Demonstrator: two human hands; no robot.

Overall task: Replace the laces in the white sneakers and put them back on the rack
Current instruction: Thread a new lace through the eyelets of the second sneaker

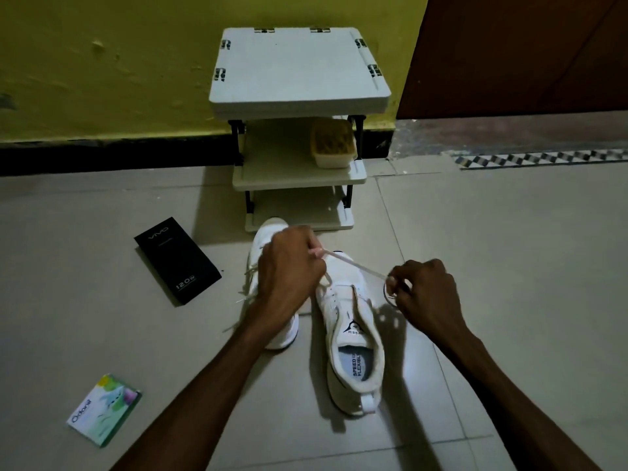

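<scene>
Your left hand [289,266] and right hand [428,294] each pinch the lace [353,265], drawn taut between them above the near sneaker [350,334], which sits on the floor [475,232] before the rack [299,175]. The lace looks limp and light (likely slippery), so grip close to its stiffer tip for threading.

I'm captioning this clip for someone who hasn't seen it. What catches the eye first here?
At the centre, the left hand and right hand pinch a white lace pulled taut between them above a white sneaker on the floor. Behind, a white rack stands against the yellow wall; a black box lies on the floor to the left.
</scene>
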